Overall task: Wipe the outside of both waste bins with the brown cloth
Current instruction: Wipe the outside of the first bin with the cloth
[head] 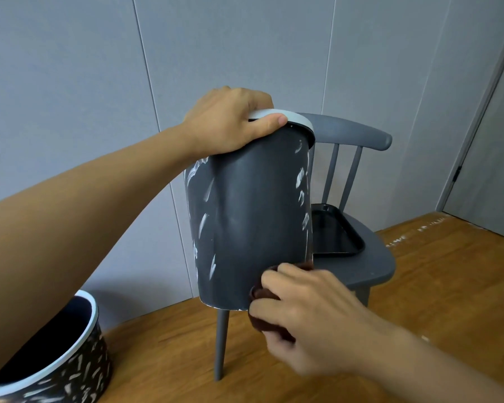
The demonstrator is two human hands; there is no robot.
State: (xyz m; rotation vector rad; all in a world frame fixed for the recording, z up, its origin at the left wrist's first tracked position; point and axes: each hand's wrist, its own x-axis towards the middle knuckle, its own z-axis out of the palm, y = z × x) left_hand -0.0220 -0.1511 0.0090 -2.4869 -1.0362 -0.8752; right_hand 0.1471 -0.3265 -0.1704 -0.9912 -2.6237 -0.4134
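Note:
A dark grey waste bin [250,216] with a white rim and white smears on its sides is held up in the air, tilted, in front of a chair. My left hand [230,120] grips its white rim from above, thumb over the edge. My right hand [306,312] holds the brown cloth [262,295] bunched in its fingers and presses it against the bin's lower right side, near the bottom edge. The middle of the bin's side looks free of smears. A second waste bin [67,370], dark with many white marks and a white rim, stands at the lower left.
A grey wooden chair [370,266] stands right behind the held bin, with a black tray [338,234] on its seat. The floor [437,280] is wooden, with white specks near the wall. Grey wall panels rise behind, and a door frame is at the right.

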